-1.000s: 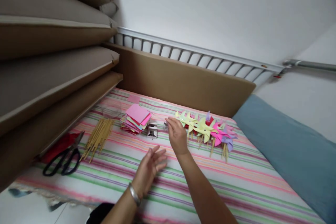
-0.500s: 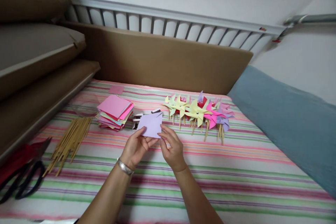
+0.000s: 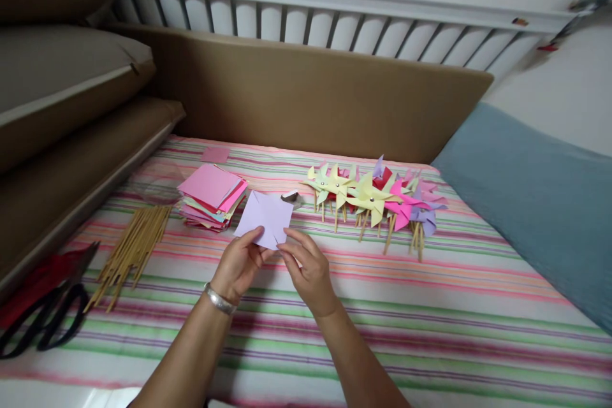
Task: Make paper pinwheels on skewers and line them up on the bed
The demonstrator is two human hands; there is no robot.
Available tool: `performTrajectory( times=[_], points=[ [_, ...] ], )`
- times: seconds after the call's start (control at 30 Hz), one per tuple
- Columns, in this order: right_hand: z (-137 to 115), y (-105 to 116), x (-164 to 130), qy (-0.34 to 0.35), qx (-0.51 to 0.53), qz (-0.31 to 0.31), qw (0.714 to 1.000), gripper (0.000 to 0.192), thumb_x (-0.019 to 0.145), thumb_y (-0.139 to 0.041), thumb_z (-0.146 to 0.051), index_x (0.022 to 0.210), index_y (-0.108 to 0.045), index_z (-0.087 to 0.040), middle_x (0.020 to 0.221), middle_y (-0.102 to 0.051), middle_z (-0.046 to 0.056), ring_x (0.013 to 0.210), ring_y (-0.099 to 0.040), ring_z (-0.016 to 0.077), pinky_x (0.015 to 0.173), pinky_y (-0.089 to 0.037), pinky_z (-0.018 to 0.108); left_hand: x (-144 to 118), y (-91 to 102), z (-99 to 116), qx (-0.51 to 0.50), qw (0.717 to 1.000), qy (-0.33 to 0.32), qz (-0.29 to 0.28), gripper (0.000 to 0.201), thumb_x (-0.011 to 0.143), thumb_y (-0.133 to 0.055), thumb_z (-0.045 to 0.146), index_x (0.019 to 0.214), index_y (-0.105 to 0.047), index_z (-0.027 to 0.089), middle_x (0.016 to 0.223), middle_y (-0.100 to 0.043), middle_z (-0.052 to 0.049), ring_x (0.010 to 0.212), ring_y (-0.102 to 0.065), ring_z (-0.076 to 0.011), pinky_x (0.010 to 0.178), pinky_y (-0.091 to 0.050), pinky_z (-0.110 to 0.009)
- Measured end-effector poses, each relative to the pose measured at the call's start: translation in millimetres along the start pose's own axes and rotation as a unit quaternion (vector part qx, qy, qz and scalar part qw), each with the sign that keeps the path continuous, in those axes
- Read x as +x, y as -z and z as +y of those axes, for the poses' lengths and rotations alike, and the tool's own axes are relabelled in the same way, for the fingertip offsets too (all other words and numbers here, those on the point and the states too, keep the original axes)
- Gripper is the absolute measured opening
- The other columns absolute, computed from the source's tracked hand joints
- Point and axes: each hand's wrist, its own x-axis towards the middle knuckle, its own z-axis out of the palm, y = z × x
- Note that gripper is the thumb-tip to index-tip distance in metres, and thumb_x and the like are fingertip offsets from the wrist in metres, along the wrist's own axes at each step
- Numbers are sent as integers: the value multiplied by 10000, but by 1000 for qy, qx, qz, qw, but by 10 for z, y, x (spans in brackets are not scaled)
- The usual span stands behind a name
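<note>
Lilac paper, cut as a flat square sheet with thin lines running inward at its far and near corners, is held up over a striped cloth of pink, green and white. The left hand, with a silver metal bangle at its wrist, pinches the near edge, thumb on top and fingers beneath. The right hand has its fingertips at the sheet's right edge and near corner; whether they grip, I cannot tell. Just left of the sheet sits a pile of multicoloured square papers, pink uppermost; farther left lie thin tan wooden sticks and black-handled metal scissors. Multicoloured paper pinwheels on sticks cluster to the right
</note>
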Motion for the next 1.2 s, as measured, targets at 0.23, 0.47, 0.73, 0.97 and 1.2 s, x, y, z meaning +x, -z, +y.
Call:
performTrajectory(
  times=[0.23,0.47,0.73,0.97,1.2],
  points=[
    [-122,-94,-31,-22,-29,-25,999,142,810,-541,-134,881,-638,-209,1135,-585,94,1009,-563,201,867,-472,367,-1,-7,-12,22,994,-76,71,228,674,-688,128,901,-669,111,806,-727,-56,653,-660,-166,557,-536,-252],
    [-270,-24,75,-93,-17,-17,995,95,755,-559,-141,767,-632,-201,850,-592,44,841,-558,183,764,-451,331,15,43,-101,124,977,-146,89,270,618,-741,230,859,-676,127,807,-714,-40,654,-636,-163,540,-505,-255],
    [-171,53,160,-261,119,-7,958,59,717,-587,-196,667,-619,-197,696,-563,-13,607,-524,117,562,-423,229,-44,-10,-193,247,962,-112,17,302,636,-727,292,885,-696,123,817,-716,-71,714,-638,-193,645,-506,-291],
    [-89,26,152,-332,147,28,931,100,704,-584,-279,663,-607,-191,609,-581,-12,606,-543,142,563,-434,247,-75,-45,-252,236,969,-69,7,245,640,-724,281,829,-695,128,740,-702,-58,660,-620,-171,583,-491,-262],
    [-97,25,161,-349,131,44,927,83,701,-568,-261,670,-591,-187,625,-585,-11,615,-553,147,591,-441,256,-110,-78,-276,185,981,-64,-9,215,669,-708,278,795,-689,104,747,-696,-75,661,-616,-172,606,-507,-281]
  ],
)
